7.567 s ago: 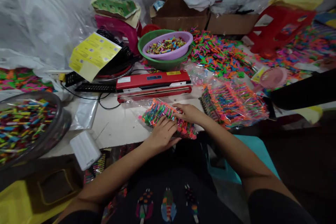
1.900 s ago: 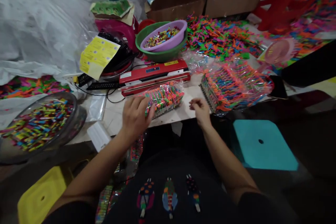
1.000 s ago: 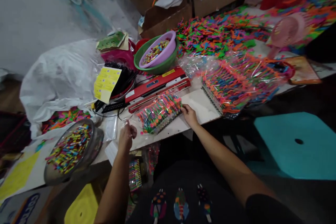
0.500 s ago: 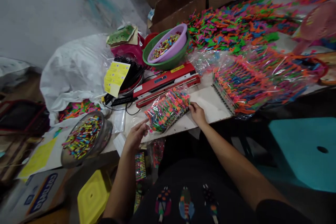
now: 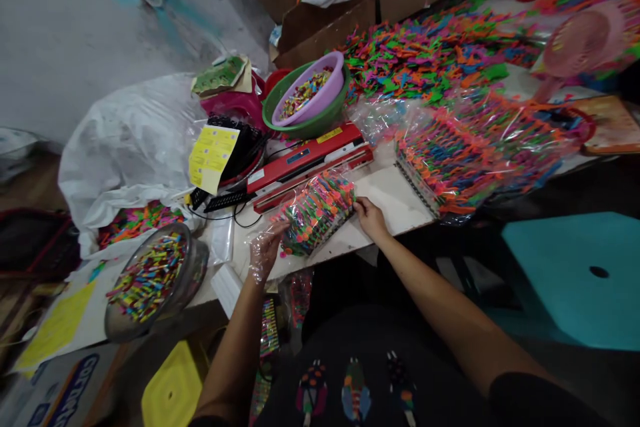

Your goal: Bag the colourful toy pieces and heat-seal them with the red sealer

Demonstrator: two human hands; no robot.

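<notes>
A clear plastic bag (image 5: 320, 212) packed with rows of small colourful plastic pieces lies at the front edge of the white table. My right hand (image 5: 371, 219) pinches its right end between thumb and fingers. At the other end, my left hand (image 5: 266, 248) has loose clear film over it, with its fingers closed against the left end of the pack. Just behind the bag sits a long red heat sealer (image 5: 310, 163), its jaw running alongside.
Larger bagged rows (image 5: 445, 160) lie to the right, before a heap of loose pieces (image 5: 420, 57). A clear bowl (image 5: 193, 280) of small parts stands left. A lilac basin (image 5: 334, 75) rests in a green basin (image 5: 325, 123). A turquoise stool (image 5: 565, 273) is at right.
My left hand has moved up and right against the pack, and clear film now covers it. My right hand keeps its hold on the right end. The whole view has shifted slightly.
</notes>
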